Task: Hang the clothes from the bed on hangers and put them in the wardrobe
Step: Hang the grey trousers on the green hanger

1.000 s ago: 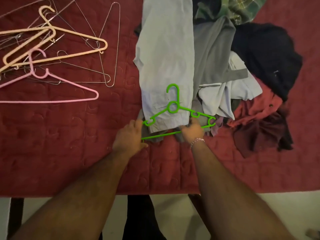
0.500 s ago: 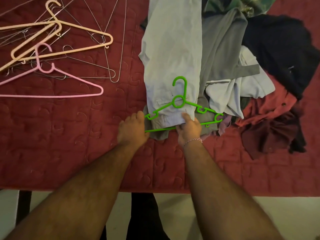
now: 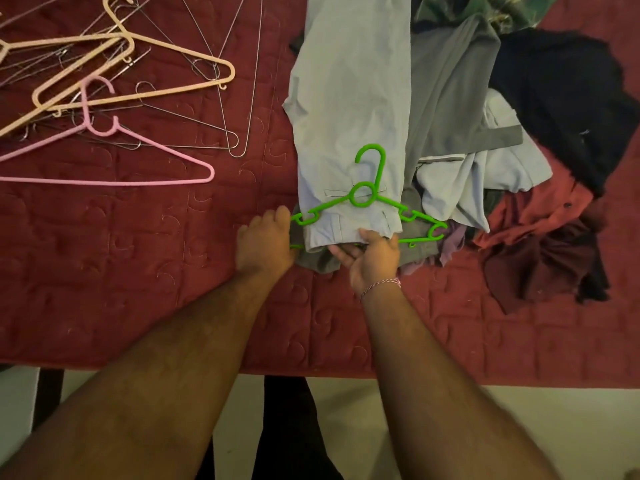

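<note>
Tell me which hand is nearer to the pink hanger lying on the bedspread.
Left. The left hand is at the green hanger's left tip, right of and below the pink hanger. The right hand, pinching the light trousers' hem, is farther right.

Readable text: none in this view.
Labels or brands: none can be made out on the clothes or hangers.
Numbers or signs: none legible.
</note>
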Demonstrator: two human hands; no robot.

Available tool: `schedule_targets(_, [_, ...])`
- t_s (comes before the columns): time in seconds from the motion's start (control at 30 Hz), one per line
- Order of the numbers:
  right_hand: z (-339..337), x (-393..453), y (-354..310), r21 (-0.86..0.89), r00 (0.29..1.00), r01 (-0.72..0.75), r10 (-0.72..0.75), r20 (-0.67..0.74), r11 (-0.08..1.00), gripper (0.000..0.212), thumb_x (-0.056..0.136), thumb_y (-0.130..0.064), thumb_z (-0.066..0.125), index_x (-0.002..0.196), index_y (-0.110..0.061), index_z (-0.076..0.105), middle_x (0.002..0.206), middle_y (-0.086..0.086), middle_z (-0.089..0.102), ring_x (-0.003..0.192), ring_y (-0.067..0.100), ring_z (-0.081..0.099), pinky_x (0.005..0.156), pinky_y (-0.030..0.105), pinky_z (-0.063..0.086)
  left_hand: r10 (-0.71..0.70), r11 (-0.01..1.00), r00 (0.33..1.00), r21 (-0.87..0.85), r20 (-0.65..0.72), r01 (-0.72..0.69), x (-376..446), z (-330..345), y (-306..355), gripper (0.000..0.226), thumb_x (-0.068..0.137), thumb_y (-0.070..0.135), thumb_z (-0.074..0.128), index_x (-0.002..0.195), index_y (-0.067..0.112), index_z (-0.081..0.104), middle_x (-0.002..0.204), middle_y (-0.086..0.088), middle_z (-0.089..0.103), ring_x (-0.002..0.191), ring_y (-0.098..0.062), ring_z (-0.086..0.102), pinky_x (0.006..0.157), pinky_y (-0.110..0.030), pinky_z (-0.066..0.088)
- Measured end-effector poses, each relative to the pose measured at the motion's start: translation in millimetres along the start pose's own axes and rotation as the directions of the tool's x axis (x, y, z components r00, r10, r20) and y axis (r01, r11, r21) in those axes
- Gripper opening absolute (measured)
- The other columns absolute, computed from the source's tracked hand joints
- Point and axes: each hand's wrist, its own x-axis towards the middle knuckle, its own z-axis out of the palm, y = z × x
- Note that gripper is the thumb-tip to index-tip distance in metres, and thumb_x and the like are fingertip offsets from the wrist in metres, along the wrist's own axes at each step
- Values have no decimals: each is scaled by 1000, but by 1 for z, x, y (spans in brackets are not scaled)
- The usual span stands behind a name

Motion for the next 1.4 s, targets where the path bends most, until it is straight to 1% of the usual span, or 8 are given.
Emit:
schedule_targets(0.2, [2, -49, -16, -6, 997, 60, -60, 39, 998, 47, 98, 4, 46, 138, -21, 47, 103, 14, 68, 71, 36, 71, 57, 45, 62, 77, 997, 988, 11, -135, -76, 27, -54, -2, 31, 79, 17, 69, 103, 19, 49, 98, -10, 64, 88, -39, 63, 64, -42, 42])
schedule_targets(0.6, [35, -171, -68, 108, 963, 85, -109, 245, 991, 41, 100, 3, 49, 139, -11, 51, 96, 9, 78, 70, 28, 74, 56, 37, 61, -8, 999, 942, -40, -335, -5, 66, -227, -17, 52, 75, 42, 84, 107, 16, 51, 101, -12, 66, 95, -39, 66, 72, -45, 52])
schedule_targets(0.9, [54, -234, -127, 181, 868, 140, -209, 450, 973, 51, 94, -2, 55, 145, -6, 52, 116, 13, 71, 81, 27, 73, 56, 36, 61, -105, 993, 884, -93, -456, 70, 88, -384, -21, 55, 74, 44, 83, 112, 17, 52, 106, -13, 68, 99, -39, 69, 76, -45, 56])
schedule_targets(1.03, [47, -249, -149, 235, 790, 195, -295, 537, 952, 76, 76, -12, 82, 146, -13, 54, 140, 13, 63, 100, 31, 73, 60, 39, 63, -169, 985, 854, -126, -492, 122, 89, -432, -25, 40, 84, 33, 74, 113, 15, 53, 110, -15, 68, 101, -41, 69, 75, -43, 53])
schedule_targets(1.1, [40, -252, -157, 215, 784, 215, -299, 544, 953, 69, 78, -6, 76, 144, -14, 56, 138, 13, 65, 102, 33, 73, 61, 42, 62, -216, 975, 823, -165, -525, 150, 91, -450, -30, 33, 87, 27, 70, 112, 14, 53, 111, -16, 68, 102, -42, 69, 75, -43, 53])
schedule_targets(1.23, [25, -247, -163, 111, 782, 168, -201, 590, 979, 57, 85, 3, 61, 140, -11, 57, 131, 21, 67, 92, 38, 73, 50, 44, 60, -251, 965, 743, -220, -621, 142, 88, -482, -36, 23, 89, 16, 61, 110, 14, 52, 108, -16, 66, 99, -42, 68, 74, -45, 53])
schedule_targets(1.33, [14, -229, -158, -161, 854, 188, -80, 515, 969, 42, 94, 3, 59, 134, -8, 58, 103, 25, 72, 68, 34, 69, 52, 43, 61, -167, 982, 718, -175, -676, 64, 79, -504, -34, 41, 78, 38, 80, 97, 21, 49, 94, -7, 64, 85, -35, 67, 64, -40, 52])
schedule_targets(1.4, [9, -215, -160, -501, 886, 370, -136, 443, 782, 41, 95, -1, 69, 133, -9, 58, 97, 21, 74, 71, 22, 71, 64, 36, 61, -75, 992, 707, -123, -704, -17, 71, -514, -34, 52, 70, 49, 87, 91, 23, 47, 86, 0, 58, 79, -31, 65, 60, -39, 53])
